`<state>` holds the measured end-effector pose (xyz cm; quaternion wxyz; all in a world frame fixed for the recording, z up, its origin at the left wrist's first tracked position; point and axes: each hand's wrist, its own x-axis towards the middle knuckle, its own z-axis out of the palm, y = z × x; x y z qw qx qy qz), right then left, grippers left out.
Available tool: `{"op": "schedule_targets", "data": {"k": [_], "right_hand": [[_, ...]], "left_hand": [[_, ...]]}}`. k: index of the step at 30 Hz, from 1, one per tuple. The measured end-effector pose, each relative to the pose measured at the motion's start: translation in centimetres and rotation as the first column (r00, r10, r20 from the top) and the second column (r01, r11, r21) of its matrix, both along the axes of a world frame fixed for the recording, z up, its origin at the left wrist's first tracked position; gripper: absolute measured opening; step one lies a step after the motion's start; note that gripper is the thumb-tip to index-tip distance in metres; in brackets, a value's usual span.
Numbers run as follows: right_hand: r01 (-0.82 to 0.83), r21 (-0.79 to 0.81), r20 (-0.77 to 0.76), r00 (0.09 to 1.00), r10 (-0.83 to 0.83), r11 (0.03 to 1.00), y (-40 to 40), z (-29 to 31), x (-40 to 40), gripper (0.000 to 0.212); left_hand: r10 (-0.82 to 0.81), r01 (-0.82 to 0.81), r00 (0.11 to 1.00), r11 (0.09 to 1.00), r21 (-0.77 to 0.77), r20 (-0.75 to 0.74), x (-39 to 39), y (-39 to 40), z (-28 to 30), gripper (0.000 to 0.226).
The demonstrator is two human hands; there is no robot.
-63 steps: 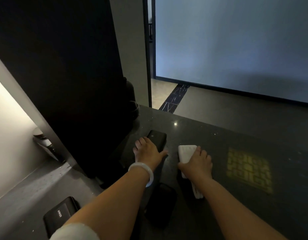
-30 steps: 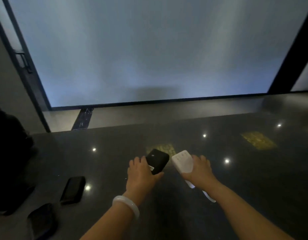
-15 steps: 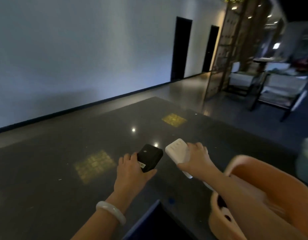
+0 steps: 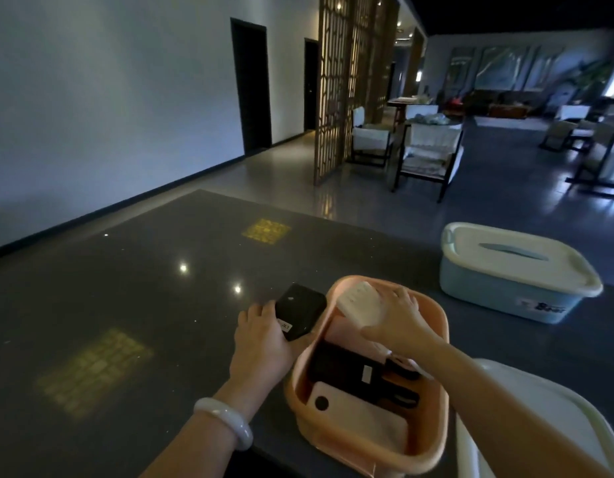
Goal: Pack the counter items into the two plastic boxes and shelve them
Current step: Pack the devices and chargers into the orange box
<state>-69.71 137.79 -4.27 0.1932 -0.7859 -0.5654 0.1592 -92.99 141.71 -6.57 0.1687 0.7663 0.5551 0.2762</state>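
Observation:
An open pink plastic box (image 4: 433, 439) stands on the dark counter (image 4: 143, 305) in front of me. Inside lie a black device (image 4: 343, 370), a pale flat device (image 4: 360, 419) and dark small items. My right hand (image 4: 398, 322) grips a white power bank (image 4: 362, 303) over the box's far end. My left hand (image 4: 260, 339) holds a black power bank (image 4: 300, 310) just left of the box's rim, above the counter. A light blue box (image 4: 505, 288) with a white lid on it sits at the right.
A white lid (image 4: 526, 426) lies at the lower right beside the pink box. Beyond the counter's far edge are a grey floor, a lattice screen (image 4: 347, 81) and chairs (image 4: 426, 150). Lamp reflections dot the counter.
My view swung right from the dark cabinet end to the boxes. Both hands carried their power banks along; the white one now hangs over the pink box.

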Motion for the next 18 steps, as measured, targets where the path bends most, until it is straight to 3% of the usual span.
{"op": "schedule_targets", "data": {"k": [6, 9, 18], "right_hand": [[-0.077, -0.149, 0.034, 0.996, 0.083, 0.986, -0.3, -1.2, -0.2, 0.091], [-0.163, -0.157, -0.042, 0.987, 0.158, 0.974, -0.5, -2.0, -1.2, 0.079], [-0.332, -0.264, -0.14, 0.942, 0.305, 0.906, -4.1, -5.4, -3.0, 0.085]], "left_hand": [[-0.034, 0.034, 0.999, 0.999, -0.017, -0.027, 1.0, 0.5, -0.5, 0.086], [-0.043, 0.042, 0.998, 0.999, -0.02, -0.036, 0.9, 0.8, -0.7, 0.083], [-0.075, 0.075, 0.995, 0.997, 0.0, -0.069, 0.6, 1.6, -1.5, 0.081]]}}
